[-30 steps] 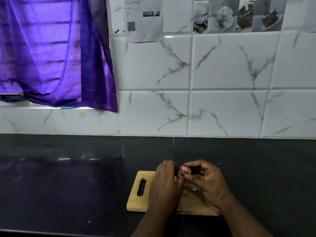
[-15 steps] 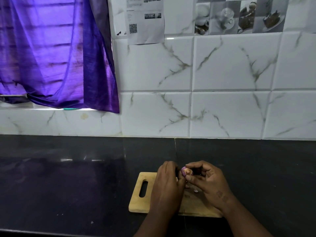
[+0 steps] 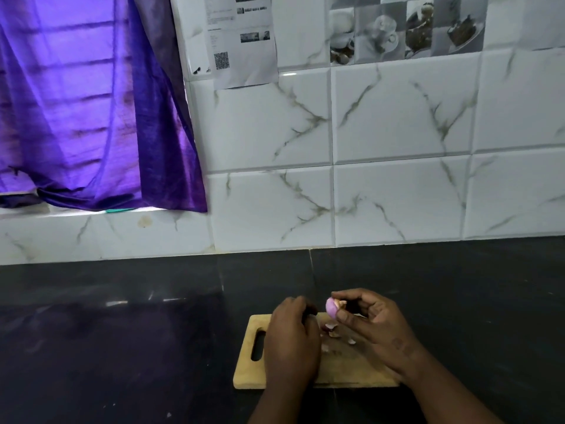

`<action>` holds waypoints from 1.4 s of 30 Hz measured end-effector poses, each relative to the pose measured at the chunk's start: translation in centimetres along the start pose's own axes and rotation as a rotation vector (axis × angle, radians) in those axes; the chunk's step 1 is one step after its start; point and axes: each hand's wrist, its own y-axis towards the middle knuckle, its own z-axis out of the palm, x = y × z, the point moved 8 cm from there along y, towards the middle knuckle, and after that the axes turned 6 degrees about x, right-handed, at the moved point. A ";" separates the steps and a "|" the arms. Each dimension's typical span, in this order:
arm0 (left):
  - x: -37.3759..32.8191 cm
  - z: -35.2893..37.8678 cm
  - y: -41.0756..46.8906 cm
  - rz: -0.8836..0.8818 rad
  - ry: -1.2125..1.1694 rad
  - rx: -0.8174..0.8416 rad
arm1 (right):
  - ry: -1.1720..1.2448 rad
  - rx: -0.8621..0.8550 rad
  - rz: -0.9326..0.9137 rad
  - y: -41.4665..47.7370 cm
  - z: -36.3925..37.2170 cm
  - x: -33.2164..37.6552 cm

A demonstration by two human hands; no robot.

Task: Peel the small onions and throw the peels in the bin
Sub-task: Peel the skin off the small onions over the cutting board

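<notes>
A small purple onion [image 3: 331, 307], partly peeled, is pinched between the thumb and fingers of my right hand [image 3: 374, 328] just above the wooden cutting board [image 3: 342, 371]. My left hand [image 3: 292, 338] hovers over the board's left half, fingers curled, a short gap from the onion; whether it holds anything is hidden. Several loose bits of peel [image 3: 331, 329] lie on the board between my hands. No bin shows in the view.
The board lies on a dark stone counter [image 3: 122, 332] that runs to a white marble-tiled wall [image 3: 397, 194]. A purple curtain [image 3: 85, 102] hangs at the back left, and a printed paper [image 3: 241, 41] is stuck on the tiles.
My hands were together on the onion; the left hand has now come away to the left, and the right hand holds the onion alone. Bits of peel now show on the board.
</notes>
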 end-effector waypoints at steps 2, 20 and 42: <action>0.0 0.1 0.0 -0.004 0.028 0.002 | 0.005 0.000 0.017 0.1 0.0 -0.1; -1.5 0.0 -0.3 0.154 0.008 -0.012 | 0.016 0.017 0.099 0.1 0.0 -1.2; -1.6 0.3 -0.3 0.107 0.096 0.026 | -0.040 0.043 0.082 0.1 0.0 -1.4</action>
